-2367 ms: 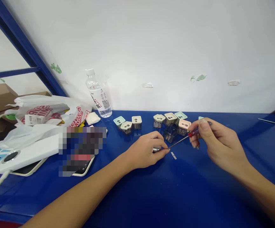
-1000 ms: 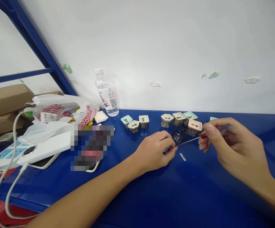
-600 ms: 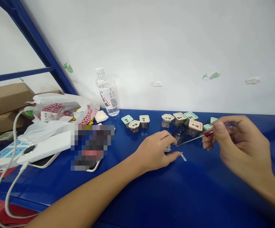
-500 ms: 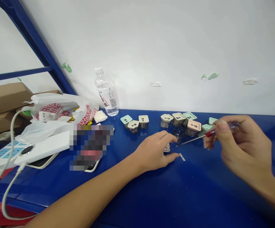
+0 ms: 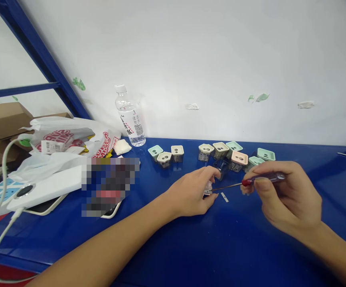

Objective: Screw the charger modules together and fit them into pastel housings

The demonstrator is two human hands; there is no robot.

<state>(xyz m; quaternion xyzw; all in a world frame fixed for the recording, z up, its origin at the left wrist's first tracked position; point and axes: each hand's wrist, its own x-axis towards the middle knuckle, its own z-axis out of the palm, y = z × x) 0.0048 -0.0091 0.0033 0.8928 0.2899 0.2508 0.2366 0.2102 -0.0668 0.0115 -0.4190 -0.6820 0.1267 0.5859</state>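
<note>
- Along the far edge, my blue painted-metal bench meets a white wall; both hands work well back from the bench's front edge.
- Square plastic housings, mint, cream and pink, each with two holes, stand in a loose row just beyond my hands.
- My right hand pinches a slim screwdriver with a red collar; its thin steel shaft points left, nearly level.
- My left hand pinches a small part, too hidden to identify, with the shaft tip touching or just beside it.
- A small metal strip lies flat just below the shaft.

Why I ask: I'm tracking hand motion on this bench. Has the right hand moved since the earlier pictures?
Yes: the right hand now sits further right and nearer the person, judged against the pink-topped clear cube on the bench.
</note>
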